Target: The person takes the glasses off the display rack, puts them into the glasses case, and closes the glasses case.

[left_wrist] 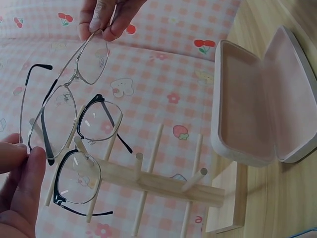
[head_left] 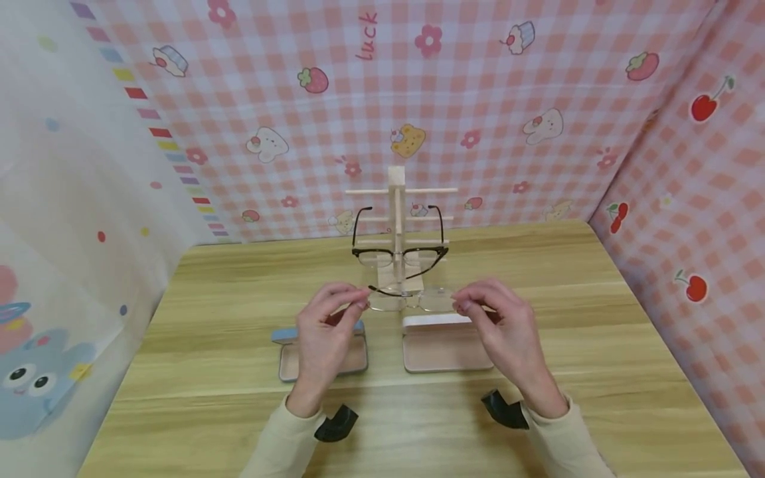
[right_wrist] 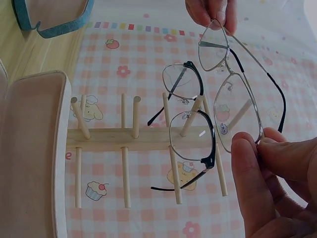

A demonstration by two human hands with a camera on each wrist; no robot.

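Cream sleeves (head_left: pixel 279 441) with black wrist mounts (head_left: pixel 337 425) enter from seven and five o'clock. The left hand (head_left: pixel 323 335) angles inward, thumb and fingertips pinching the nine-o'clock end of the metal-framed glasses (head_left: pixel 435 303); the right hand (head_left: pixel 507 330) mirrors it, pinching the three-o'clock end. The glasses hang between them, raised above the wooden table (head_left: pixel 215 345). A small lens mark (right_wrist: pixel 224 129) is too small to read.

From the glasses, an open blue case (head_left: pixel 289 364) lies at eight o'clock, an open white case (head_left: pixel 447 352) at five. At twelve, dark-browed glasses (head_left: pixel 424 250) rest on a wooden rack (head_left: pixel 397 176); farther, checked cloth (head_left: pixel 478 86) bears "luck" (head_left: pixel 367 36), written sideways.
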